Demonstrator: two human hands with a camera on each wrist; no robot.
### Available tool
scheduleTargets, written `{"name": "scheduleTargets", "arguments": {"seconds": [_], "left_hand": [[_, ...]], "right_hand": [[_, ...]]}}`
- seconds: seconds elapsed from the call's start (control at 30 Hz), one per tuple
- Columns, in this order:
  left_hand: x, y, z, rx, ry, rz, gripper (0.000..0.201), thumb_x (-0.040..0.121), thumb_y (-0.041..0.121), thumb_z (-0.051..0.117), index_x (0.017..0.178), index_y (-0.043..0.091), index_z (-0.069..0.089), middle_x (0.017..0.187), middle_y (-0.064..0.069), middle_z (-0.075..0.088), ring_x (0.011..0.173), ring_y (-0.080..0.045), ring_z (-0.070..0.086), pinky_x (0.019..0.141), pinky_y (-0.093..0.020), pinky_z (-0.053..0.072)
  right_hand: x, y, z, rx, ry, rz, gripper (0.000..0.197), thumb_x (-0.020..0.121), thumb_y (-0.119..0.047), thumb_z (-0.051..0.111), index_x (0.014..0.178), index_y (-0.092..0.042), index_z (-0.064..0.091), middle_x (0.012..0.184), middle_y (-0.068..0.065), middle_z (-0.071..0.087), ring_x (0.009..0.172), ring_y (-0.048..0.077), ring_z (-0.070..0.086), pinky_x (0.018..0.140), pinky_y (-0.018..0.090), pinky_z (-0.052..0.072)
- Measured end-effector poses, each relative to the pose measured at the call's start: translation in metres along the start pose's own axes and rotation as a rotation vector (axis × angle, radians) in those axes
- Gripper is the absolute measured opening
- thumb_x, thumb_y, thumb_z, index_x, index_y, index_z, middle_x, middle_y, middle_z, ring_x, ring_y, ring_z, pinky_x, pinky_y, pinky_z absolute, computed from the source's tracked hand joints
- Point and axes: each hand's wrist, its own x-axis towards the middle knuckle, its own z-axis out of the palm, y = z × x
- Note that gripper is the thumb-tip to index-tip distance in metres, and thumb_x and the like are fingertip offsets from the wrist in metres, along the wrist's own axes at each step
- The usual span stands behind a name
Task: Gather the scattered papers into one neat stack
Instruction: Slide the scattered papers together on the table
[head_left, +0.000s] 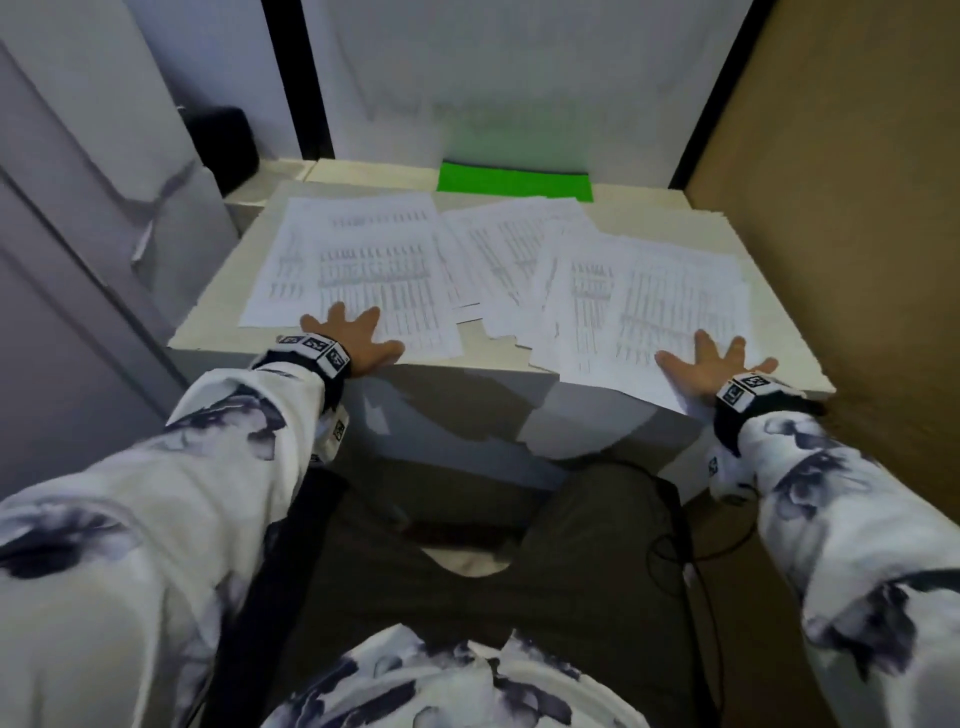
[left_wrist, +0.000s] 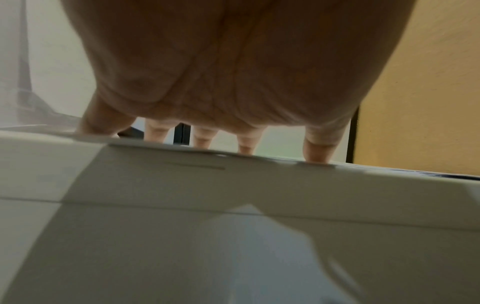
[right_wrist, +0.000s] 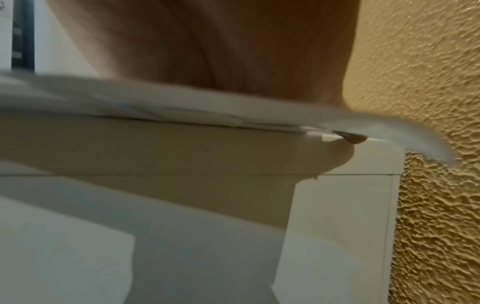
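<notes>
Several printed white papers (head_left: 498, 254) lie spread and overlapping across the small white table (head_left: 218, 317). My left hand (head_left: 353, 332) lies flat with fingers spread on the near edge of the left sheet (head_left: 353, 260). My right hand (head_left: 711, 364) lies flat, fingers spread, on the right sheets (head_left: 670, 296), whose near corner hangs over the table's front edge. In the left wrist view the fingers (left_wrist: 200, 135) press down on the paper edge (left_wrist: 182, 148). The right wrist view shows the palm (right_wrist: 233, 51) over blurred paper edges (right_wrist: 182, 111).
A green sheet (head_left: 514, 182) lies at the table's back edge. A brown textured wall (head_left: 852, 208) stands close on the right, white panels (head_left: 104, 171) on the left and behind. A black object (head_left: 228, 140) sits at the back left. My lap is below the table front.
</notes>
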Motion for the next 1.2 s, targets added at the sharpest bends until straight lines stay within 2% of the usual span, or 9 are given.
{"name": "scheduleTargets", "arguments": {"seconds": [0.17, 0.23, 0.33, 0.43, 0.6, 0.83, 1.03, 1.1, 1.2], "left_hand": [[-0.013, -0.005, -0.005, 0.034, 0.046, 0.034, 0.08, 0.086, 0.078, 0.026, 0.157, 0.041, 0.015, 0.167, -0.012, 0.013, 0.153, -0.036, 0.013, 0.119, -0.055, 0.008], [-0.01, -0.009, -0.01, 0.048, 0.045, 0.048, 0.078, 0.085, 0.077, 0.023, 0.152, 0.037, 0.028, 0.163, -0.011, 0.025, 0.15, -0.034, 0.021, 0.116, -0.057, 0.014], [0.001, -0.025, -0.02, 0.105, 0.119, 0.078, 0.078, 0.079, 0.079, 0.021, 0.137, 0.033, 0.046, 0.152, -0.007, 0.041, 0.137, -0.037, 0.036, 0.106, -0.059, 0.029], [0.01, -0.046, -0.017, -0.018, 0.223, -0.141, 0.095, 0.071, 0.084, 0.03, 0.152, 0.033, 0.028, 0.158, -0.016, 0.025, 0.142, -0.046, 0.025, 0.112, -0.061, 0.026], [0.023, -0.029, -0.017, -0.158, 0.029, -0.284, 0.101, 0.074, 0.09, 0.037, 0.156, 0.045, -0.002, 0.166, -0.013, -0.018, 0.147, -0.054, -0.014, 0.116, -0.07, 0.001], [0.028, 0.033, -0.017, -0.088, 0.025, -0.197, 0.11, 0.069, 0.093, 0.03, 0.158, 0.039, -0.003, 0.167, -0.016, -0.01, 0.147, -0.056, -0.004, 0.116, -0.069, 0.008], [0.035, 0.033, -0.031, -0.01, 0.102, -0.062, 0.102, 0.064, 0.094, 0.028, 0.149, 0.038, 0.025, 0.155, -0.015, 0.031, 0.135, -0.047, 0.037, 0.108, -0.061, 0.033], [0.046, 0.018, -0.041, -0.073, 0.139, -0.09, 0.113, 0.058, 0.098, 0.029, 0.153, 0.037, 0.02, 0.156, -0.018, 0.03, 0.137, -0.046, 0.037, 0.112, -0.059, 0.031], [0.058, 0.008, -0.045, -0.096, 0.108, -0.067, 0.119, 0.058, 0.101, 0.03, 0.157, 0.042, 0.0, 0.166, -0.018, 0.006, 0.151, -0.041, 0.012, 0.12, -0.058, 0.015]], "right_hand": [[-0.007, 0.0, -0.013, -0.038, 0.012, -0.058, 0.096, 0.082, -0.085, 0.031, 0.16, -0.03, 0.016, 0.169, 0.018, 0.004, 0.155, 0.044, 0.004, 0.123, 0.062, -0.002], [-0.003, 0.001, -0.018, -0.009, -0.066, -0.06, 0.1, 0.079, -0.085, 0.038, 0.16, -0.031, 0.015, 0.168, 0.018, 0.007, 0.153, 0.044, 0.008, 0.122, 0.061, 0.005], [0.005, -0.002, -0.024, -0.038, -0.012, -0.053, 0.093, 0.075, -0.082, 0.047, 0.15, -0.03, 0.034, 0.156, 0.02, 0.03, 0.145, 0.046, 0.027, 0.12, 0.06, 0.013], [0.017, -0.007, -0.021, -0.088, 0.04, -0.115, 0.091, 0.067, -0.084, 0.043, 0.14, -0.03, 0.041, 0.148, 0.017, 0.041, 0.139, 0.043, 0.038, 0.117, 0.062, 0.018], [0.028, -0.033, -0.031, -0.025, -0.039, -0.108, 0.088, 0.07, -0.079, 0.052, 0.142, -0.031, 0.037, 0.155, 0.013, 0.031, 0.142, 0.044, 0.035, 0.116, 0.067, 0.018], [0.029, -0.08, -0.029, 0.048, -0.069, -0.142, 0.106, 0.043, -0.083, 0.051, 0.135, -0.03, 0.041, 0.145, 0.012, 0.037, 0.131, 0.048, 0.045, 0.11, 0.066, 0.03], [0.027, -0.108, -0.044, -0.077, -0.158, -0.283, 0.091, 0.07, -0.077, 0.061, 0.144, -0.029, 0.037, 0.151, 0.013, 0.034, 0.139, 0.042, 0.04, 0.114, 0.061, 0.029], [0.032, -0.106, -0.049, -0.01, -0.122, -0.289, 0.092, 0.07, -0.074, 0.065, 0.145, -0.027, 0.038, 0.152, 0.013, 0.034, 0.138, 0.042, 0.042, 0.113, 0.057, 0.034], [0.046, -0.091, -0.055, -0.005, -0.076, -0.247, 0.104, 0.067, -0.079, 0.064, 0.152, -0.029, 0.03, 0.159, 0.017, 0.027, 0.143, 0.045, 0.033, 0.117, 0.057, 0.029]]}}
